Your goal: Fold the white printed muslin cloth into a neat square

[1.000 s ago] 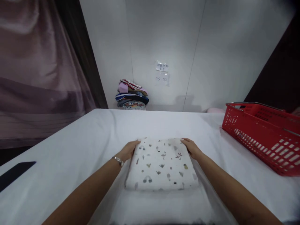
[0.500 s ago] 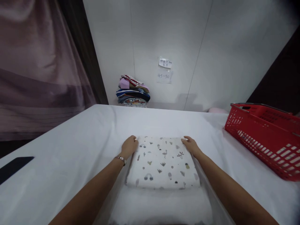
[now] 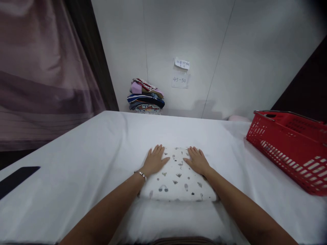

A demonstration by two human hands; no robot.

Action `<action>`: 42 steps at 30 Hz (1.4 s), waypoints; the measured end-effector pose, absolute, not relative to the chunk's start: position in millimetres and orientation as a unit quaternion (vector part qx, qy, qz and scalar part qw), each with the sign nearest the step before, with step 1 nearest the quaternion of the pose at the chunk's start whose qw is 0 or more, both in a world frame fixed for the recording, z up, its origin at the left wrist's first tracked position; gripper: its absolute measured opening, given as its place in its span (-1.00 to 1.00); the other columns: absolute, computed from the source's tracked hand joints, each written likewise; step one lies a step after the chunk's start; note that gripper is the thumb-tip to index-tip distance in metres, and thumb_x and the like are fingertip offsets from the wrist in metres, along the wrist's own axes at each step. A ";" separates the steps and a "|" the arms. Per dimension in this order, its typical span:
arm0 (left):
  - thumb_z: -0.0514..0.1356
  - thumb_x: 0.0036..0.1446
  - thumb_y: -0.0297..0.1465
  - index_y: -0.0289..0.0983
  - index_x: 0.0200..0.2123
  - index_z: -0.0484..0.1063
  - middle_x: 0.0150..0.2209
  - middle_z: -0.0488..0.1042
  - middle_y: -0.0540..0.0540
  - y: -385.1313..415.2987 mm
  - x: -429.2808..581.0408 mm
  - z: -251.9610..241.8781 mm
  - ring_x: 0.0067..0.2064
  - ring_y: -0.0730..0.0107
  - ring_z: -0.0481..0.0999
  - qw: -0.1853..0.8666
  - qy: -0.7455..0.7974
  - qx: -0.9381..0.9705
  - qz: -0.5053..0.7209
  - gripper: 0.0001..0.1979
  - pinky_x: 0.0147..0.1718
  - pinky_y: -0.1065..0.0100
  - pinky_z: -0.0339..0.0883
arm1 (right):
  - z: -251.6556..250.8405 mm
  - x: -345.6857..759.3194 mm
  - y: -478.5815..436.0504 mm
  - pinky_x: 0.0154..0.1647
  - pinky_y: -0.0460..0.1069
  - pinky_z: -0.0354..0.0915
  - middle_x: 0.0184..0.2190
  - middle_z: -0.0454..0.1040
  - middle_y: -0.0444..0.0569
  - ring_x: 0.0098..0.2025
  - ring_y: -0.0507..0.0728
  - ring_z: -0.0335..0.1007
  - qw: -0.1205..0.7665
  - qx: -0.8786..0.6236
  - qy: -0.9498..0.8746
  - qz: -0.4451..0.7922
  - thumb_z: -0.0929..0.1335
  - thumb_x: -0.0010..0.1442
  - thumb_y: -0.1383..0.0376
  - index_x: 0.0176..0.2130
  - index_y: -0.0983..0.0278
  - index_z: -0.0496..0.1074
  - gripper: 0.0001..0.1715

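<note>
A folded white cloth [image 3: 178, 187] printed with small pineapples, leaves, flamingos and rainbows lies in front of me on the white-covered table [image 3: 84, 153]. My left hand [image 3: 155, 160] rests flat on its far left part, fingers stretched out and thumb pointing inward. On the far right part lies my right hand [image 3: 198, 160], also flat with its fingers spread. Neither hand grips the cloth. A silver bracelet or watch [image 3: 141, 174] is around my left wrist. The cloth's far corners are partly hidden under my hands.
A red plastic basket [image 3: 288, 146] stands at the right side of the table. Folded clothes [image 3: 146, 97] are stacked beyond the far edge, by the wall. A dark flat object [image 3: 17, 178] lies at the left edge. Paper signs [image 3: 180, 81] hang on the wall; a pink curtain [image 3: 46, 75] hangs left.
Both hands have let go of the cloth's far corners and moved inward onto its top, now lying flat with fingers spread. The cloth has stayed about where it was.
</note>
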State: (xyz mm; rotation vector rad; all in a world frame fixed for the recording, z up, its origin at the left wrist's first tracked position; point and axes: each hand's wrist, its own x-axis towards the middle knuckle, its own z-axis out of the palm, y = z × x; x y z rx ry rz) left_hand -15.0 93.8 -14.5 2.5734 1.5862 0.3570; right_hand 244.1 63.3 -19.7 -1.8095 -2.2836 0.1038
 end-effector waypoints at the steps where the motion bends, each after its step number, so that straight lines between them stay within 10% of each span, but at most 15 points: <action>1: -0.19 0.16 0.00 -0.29 0.23 -0.01 0.28 -0.06 -0.17 94.1 -15.6 -14.8 0.29 0.13 -0.16 0.048 0.521 0.844 0.118 -0.31 0.18 0.00 -0.25 | -19.4 244.9 63.6 0.22 0.23 -0.26 0.25 -0.01 0.13 0.29 0.29 -0.23 0.110 -0.617 -0.779 0.035 0.02 0.18 -0.14 0.24 0.32 0.03 -0.16; 35: -0.23 0.17 0.01 -0.25 0.25 -0.06 0.29 -0.10 -0.13 96.4 -14.6 -16.9 0.29 0.13 -0.20 0.041 0.540 0.834 0.104 -0.31 0.17 -0.04 -0.25 | 13.3 214.5 16.0 0.23 0.19 -0.42 0.30 -0.20 0.08 0.32 0.21 -0.39 0.044 -0.574 -0.809 0.118 0.02 0.20 -0.11 0.26 0.33 -0.04 -0.18; 42: -0.18 0.17 -0.03 -0.21 0.23 -0.01 0.29 -0.10 -0.11 93.6 -15.8 -11.9 0.30 0.15 -0.19 0.073 0.535 0.831 0.137 -0.37 0.19 0.01 -0.26 | -1.2 251.1 -10.3 0.25 0.18 -0.30 0.31 -0.22 0.04 0.32 0.21 -0.40 0.172 -0.688 -0.686 0.163 0.14 0.18 -0.03 0.23 0.28 0.04 -0.25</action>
